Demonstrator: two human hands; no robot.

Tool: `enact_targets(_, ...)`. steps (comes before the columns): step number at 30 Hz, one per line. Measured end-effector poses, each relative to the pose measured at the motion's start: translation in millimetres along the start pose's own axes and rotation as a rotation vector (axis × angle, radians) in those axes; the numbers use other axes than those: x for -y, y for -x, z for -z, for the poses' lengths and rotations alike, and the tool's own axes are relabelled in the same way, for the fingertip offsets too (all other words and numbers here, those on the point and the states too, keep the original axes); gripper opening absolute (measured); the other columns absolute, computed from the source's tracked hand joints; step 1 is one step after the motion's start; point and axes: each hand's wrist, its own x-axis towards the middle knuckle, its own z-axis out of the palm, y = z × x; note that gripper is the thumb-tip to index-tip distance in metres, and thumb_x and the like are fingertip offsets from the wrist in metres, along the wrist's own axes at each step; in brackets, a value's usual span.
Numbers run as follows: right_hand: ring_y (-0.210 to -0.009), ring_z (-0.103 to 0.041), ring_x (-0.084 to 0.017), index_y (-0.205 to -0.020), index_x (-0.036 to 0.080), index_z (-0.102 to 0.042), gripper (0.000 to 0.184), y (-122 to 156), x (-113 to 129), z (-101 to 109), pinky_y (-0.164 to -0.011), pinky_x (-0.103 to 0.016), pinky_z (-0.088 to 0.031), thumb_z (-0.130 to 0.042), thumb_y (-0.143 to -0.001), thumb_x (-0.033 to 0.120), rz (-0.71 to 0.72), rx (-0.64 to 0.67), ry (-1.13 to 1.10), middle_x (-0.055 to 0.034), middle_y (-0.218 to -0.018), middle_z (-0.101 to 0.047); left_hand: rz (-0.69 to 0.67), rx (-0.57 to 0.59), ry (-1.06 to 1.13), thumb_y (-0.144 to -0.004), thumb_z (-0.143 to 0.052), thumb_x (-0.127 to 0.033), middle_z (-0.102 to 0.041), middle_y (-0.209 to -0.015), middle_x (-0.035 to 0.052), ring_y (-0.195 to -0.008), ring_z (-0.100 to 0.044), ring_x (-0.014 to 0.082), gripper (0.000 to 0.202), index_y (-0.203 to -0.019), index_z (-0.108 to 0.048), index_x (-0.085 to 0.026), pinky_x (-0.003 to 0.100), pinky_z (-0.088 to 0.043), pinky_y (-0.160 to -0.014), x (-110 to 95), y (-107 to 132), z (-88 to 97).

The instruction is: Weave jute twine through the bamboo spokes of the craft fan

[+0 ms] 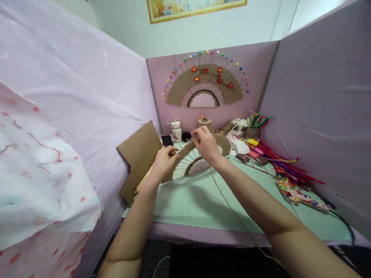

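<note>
A half-made fan (pixel 189 156) of wooden sticks wound with brown twine lies on the green tabletop (pixel 203 200). My left hand (pixel 164 162) is closed on the fan's left side, over the stick ends. My right hand (pixel 206 144) sits above the fan's woven band, fingers pinched on a thin brown twine (pixel 228 204) that trails back along my forearm toward the table's near edge.
A finished fan (pixel 205 85) with red flowers and coloured beads hangs on the back wall. Cardboard (pixel 139 152) leans at the left. Pipe cleaners (pixel 285 164), a cup of tools (pixel 252 131), a twine spool (pixel 204 122), a small jar (pixel 176 131) and a phone (pixel 167 140) crowd the back and right.
</note>
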Motion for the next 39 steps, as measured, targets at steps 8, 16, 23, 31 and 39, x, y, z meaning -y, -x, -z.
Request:
enact_targets(8,-0.078,-0.057,-0.019,-0.080,0.020,-0.059,0.006,11,-24,-5,-0.076,-0.031,-0.044,-0.056,-0.085,0.022,-0.078,-0.006,-0.115,-0.0058,-0.084,-0.061,-0.022,0.060,-0.055,-0.077,-0.056,-0.026,-0.073,-0.088,0.0048,-0.081,-0.066,0.0203,0.031,-0.104,-0.069,-0.019,0.030,-0.049,-0.074,11,-12,3.1)
enact_targets(16,-0.070,-0.057,-0.017,-0.072,0.020,-0.060,0.010,6,-37,-17,-0.072,-0.030,-0.042,-0.059,-0.080,0.027,-0.240,0.032,-0.224,-0.0015,-0.072,-0.065,-0.047,0.278,0.072,-0.064,-0.071,-0.028,-0.070,-0.103,0.0109,-0.087,-0.066,0.0221,0.062,-0.123,-0.061,-0.015,0.032,-0.053,-0.075,1,-48,14.4)
enact_targets(23,-0.068,-0.057,-0.015,-0.073,0.019,-0.062,0.011,4,-41,-12,-0.071,-0.028,-0.041,-0.061,-0.080,0.026,-0.252,0.040,-0.221,-0.0018,-0.073,-0.067,-0.025,0.366,0.005,-0.069,-0.061,-0.027,-0.071,-0.075,0.0048,-0.061,-0.060,0.0155,0.029,-0.090,-0.075,-0.014,0.026,-0.046,-0.058,-17,-76,10.4)
enact_targets(31,-0.068,-0.057,-0.015,-0.073,0.018,-0.064,0.012,4,-48,-6,-0.070,-0.027,-0.041,-0.062,-0.081,0.026,-0.266,0.066,-0.224,-0.0021,-0.073,-0.068,-0.065,0.253,-0.224,-0.076,-0.059,-0.039,-0.073,-0.086,0.0057,-0.078,-0.063,0.0187,0.032,-0.090,-0.075,-0.015,0.026,-0.045,-0.068,-23,-77,0.3)
enact_targets(39,-0.069,-0.058,-0.014,-0.075,0.018,-0.065,0.011,2,-56,5,-0.068,-0.025,-0.040,-0.062,-0.082,0.026,-0.254,0.086,-0.177,-0.0024,-0.076,-0.069,-0.077,0.252,-0.156,-0.072,-0.065,-0.035,-0.073,-0.083,0.0062,-0.076,-0.062,0.0182,0.030,-0.091,-0.076,-0.014,0.025,-0.043,-0.063,-35,-96,-14.8)
